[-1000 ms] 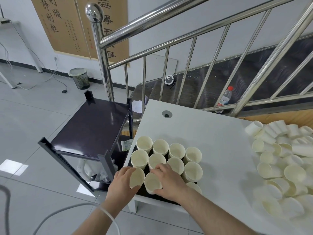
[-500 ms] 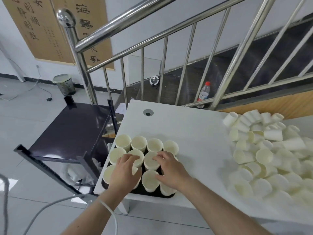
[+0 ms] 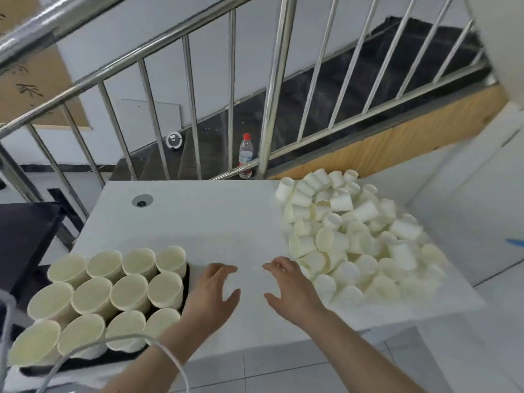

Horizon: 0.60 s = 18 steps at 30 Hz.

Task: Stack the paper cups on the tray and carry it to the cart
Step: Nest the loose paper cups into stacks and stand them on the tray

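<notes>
Lifted off the tray since half a second ago, both hands; now hovering over bare tabletop (image 3: 215,222), left hand (image 3: 211,293) just beside the tray's right edge, right hand (image 3: 289,287) near the heap, fingers (image 3: 224,269) spread wide and holding nothing. Twelve upright paper cups (image 3: 127,293), thin, cream, tapered, packed rim to rim on the black tray (image 3: 185,282) at the near left corner (probably so the load carries steadily). Loose cups (image 3: 354,236) piled on their sides to the right. Dark cart (image 3: 25,236) left; steel railing (image 3: 192,109) and a plastic bottle (image 3: 245,154) behind.
</notes>
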Available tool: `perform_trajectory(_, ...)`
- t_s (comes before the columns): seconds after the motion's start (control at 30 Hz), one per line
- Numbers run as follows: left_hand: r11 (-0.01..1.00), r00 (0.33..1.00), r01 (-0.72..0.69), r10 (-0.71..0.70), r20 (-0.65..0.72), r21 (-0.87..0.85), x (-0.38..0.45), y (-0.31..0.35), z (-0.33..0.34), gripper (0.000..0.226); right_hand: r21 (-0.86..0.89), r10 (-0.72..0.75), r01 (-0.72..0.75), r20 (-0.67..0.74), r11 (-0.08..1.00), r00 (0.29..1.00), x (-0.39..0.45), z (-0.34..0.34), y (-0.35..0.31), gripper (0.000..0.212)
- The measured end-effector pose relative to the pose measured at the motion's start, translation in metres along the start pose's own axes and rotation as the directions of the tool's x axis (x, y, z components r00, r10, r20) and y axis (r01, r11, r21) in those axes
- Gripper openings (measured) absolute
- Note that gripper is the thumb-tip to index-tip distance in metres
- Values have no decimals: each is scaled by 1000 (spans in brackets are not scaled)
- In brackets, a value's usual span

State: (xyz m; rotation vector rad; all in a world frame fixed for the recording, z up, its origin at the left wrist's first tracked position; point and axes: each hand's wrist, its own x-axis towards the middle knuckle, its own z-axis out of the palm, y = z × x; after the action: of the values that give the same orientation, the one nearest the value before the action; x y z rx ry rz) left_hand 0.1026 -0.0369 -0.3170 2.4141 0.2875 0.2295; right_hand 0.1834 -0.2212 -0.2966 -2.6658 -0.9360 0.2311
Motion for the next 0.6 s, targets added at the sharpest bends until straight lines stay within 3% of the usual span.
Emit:
perform_trajectory(0.4, 998, 989, -67, 68, 132, -7, 83, 63, 80, 47, -94, 261, -263, -37, 960, 965, 11, -40, 133, 66)
perform_trajectory(0.6, 999, 985, -22, 30, 168, -49, 130, 66, 105, 48, -184, 315, -298, 67, 937, 947, 47, -49, 173, 76)
